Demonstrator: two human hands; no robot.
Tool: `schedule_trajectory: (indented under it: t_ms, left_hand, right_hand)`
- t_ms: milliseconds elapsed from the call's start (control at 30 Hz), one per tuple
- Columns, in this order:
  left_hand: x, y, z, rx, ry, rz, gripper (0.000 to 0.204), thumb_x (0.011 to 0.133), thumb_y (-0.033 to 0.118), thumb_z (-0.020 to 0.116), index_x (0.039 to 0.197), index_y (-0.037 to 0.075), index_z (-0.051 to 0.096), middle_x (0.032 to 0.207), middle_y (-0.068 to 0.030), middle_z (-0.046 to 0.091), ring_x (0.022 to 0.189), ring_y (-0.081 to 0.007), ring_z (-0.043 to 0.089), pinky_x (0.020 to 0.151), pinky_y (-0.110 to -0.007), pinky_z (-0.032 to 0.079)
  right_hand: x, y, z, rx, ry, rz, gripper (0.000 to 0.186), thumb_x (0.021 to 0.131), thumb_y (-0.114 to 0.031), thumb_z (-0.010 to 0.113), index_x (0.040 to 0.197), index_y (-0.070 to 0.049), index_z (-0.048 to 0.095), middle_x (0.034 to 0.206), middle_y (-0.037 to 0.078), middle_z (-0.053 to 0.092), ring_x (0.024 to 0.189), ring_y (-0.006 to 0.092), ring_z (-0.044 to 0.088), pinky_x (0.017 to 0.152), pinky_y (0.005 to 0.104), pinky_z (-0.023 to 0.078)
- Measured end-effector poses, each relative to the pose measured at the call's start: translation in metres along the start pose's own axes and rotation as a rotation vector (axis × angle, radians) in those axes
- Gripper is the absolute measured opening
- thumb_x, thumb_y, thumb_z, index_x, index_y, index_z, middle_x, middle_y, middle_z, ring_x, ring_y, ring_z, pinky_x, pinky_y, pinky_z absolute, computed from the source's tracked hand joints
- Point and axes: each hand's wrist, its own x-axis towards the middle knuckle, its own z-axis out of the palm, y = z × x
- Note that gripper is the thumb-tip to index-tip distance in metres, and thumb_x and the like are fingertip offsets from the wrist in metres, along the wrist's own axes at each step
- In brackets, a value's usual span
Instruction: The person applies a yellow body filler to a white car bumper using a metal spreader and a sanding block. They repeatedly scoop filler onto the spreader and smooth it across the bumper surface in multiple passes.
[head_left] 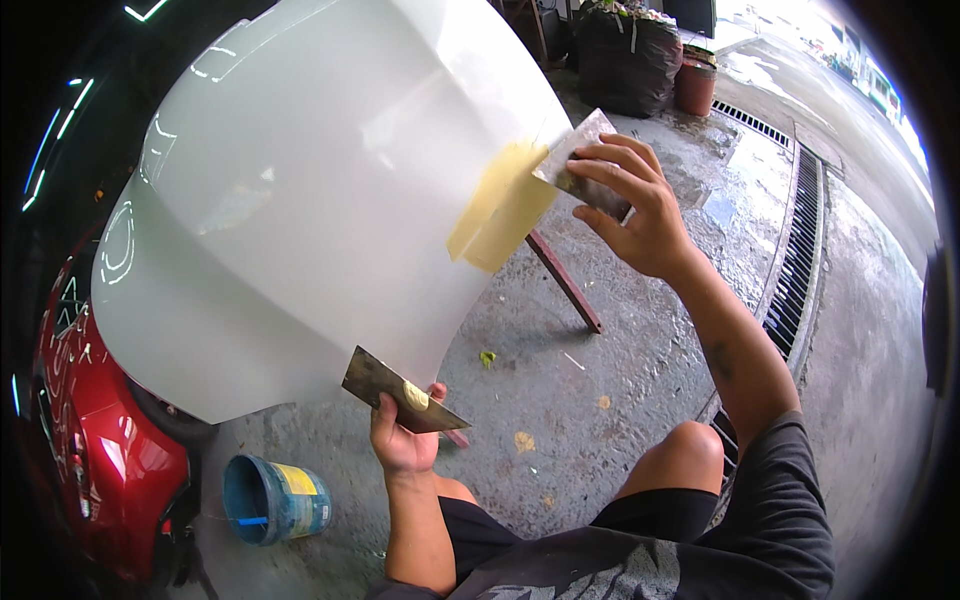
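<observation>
Left: red car body [125, 460], near side, partly behind the panel. Glossy; its curved edge bounds movement that way.

Next, broad pale panel [270, 180], filling the left and centre. Probably thin and stiff, light for its span but awkward; smooth face likely slippery. If lifted, best taken by opposite rims, clear of the yellow patch. Its near corner hangs out past the car; a knock there could dent it.

Blue-stained bucket [303, 512] stands on the floor at the near left, below that corner; foot hazard.

Near centre: metal plate [372, 378], flat, dark, gripped by the left hand [403, 447] from beneath, thumb at its near edge, a fingertip past the far one. Expect light and stiff, edges thin. A dab of pale yellow paste [416, 396] sits on it, presumably soft and sticky; hold by the rims, keep level. Plate overlaps the panel's near edge in view; contact cannot be told.

Right of centre: yellow patch [500, 205] at the panel's right rim, perhaps still soft. Reddish-brown support leg [568, 288] projects below it.

Spreader [560, 163], a thin pale-and-dark blade, is pinched in the right hand [640, 215], fingers on its upper face. Its left corner overlaps the patch's far end; touching or not, cannot tell. Room opens to the right, over floor toward the drain grate [800, 230].
</observation>
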Motion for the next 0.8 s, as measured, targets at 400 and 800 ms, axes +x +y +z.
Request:
schedule_trajectory:
  t_ms: [400, 800]
  left_hand:
    - [-0.001, 0.004, -0.005, -0.004, -0.049, 0.013, 0.037, 0.102, 0.034, 0.069, 0.135, 0.018, 0.066, 0.134, 0.0037, 0.068, 0.125, -0.0192, 0.061, 0.106, -0.055, 0.046]
    - [0.005, -0.001, -0.014, -0.035, -0.085, 0.017, 0.044, 0.104, 0.036, 0.064, 0.142, 0.013, 0.061, 0.142, -0.0039, 0.063, 0.126, -0.0273, 0.060, 0.106, -0.057, 0.045]
  right_hand:
    - [-0.054, -0.005, 0.011, 0.009, -0.134, 0.071, 0.054, 0.075, -0.012, 0.091, 0.127, -0.017, 0.075, 0.139, 0.006, 0.066, 0.141, 0.0352, 0.049, 0.118, 0.0514, 0.043]
    - [-0.005, -0.037, 0.018, -0.023, -0.017, -0.027, 0.044, 0.078, -0.021, 0.090, 0.120, -0.030, 0.080, 0.140, 0.002, 0.062, 0.141, 0.0336, 0.048, 0.115, 0.0548, 0.044]
